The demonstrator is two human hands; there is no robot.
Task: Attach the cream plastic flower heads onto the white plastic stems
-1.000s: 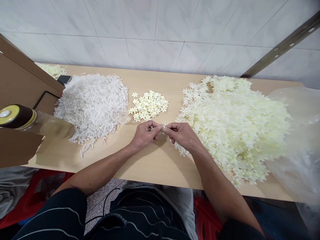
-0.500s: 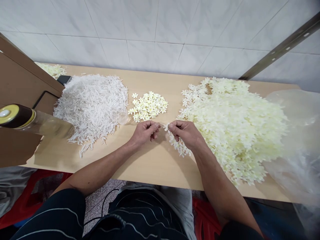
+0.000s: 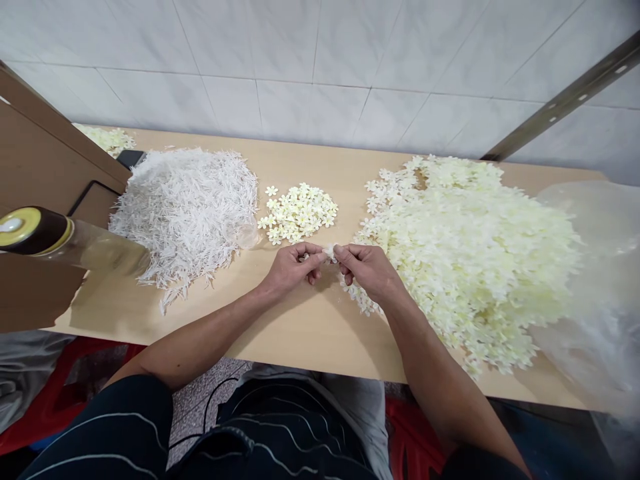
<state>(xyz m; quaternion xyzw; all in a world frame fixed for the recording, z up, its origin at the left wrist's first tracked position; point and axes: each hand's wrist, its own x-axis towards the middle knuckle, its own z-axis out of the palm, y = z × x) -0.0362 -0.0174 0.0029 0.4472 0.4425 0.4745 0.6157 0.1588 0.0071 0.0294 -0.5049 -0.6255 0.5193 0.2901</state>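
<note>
Over the middle of the table my right hand [image 3: 369,268] pinches a small white artificial flower [image 3: 330,253] between thumb and index finger. My left hand [image 3: 296,268] is also closed in a pinch, its fingertips right against the flower's left side; whatever thin piece it may hold is too small to make out. Just beyond my hands lies a small pile of pale yellow-white flowers [image 3: 303,212]. A big heap of similar flowers [image 3: 480,247] spreads to the right, some of them partly under my right hand. On the left is a heap of thin white plastic stems [image 3: 187,207].
A clear bottle with a yellow and dark lid [image 3: 35,231] stands at the left, by a brown cardboard box [image 3: 45,153]. Clear plastic bag [image 3: 595,267] lies at the right end. A tiled wall [image 3: 280,53] closes the back; more flowers [image 3: 107,139] lie far left.
My hands have come together: the gap between my left fingertips and the flower in my right hand has closed. The piles look the same.
</note>
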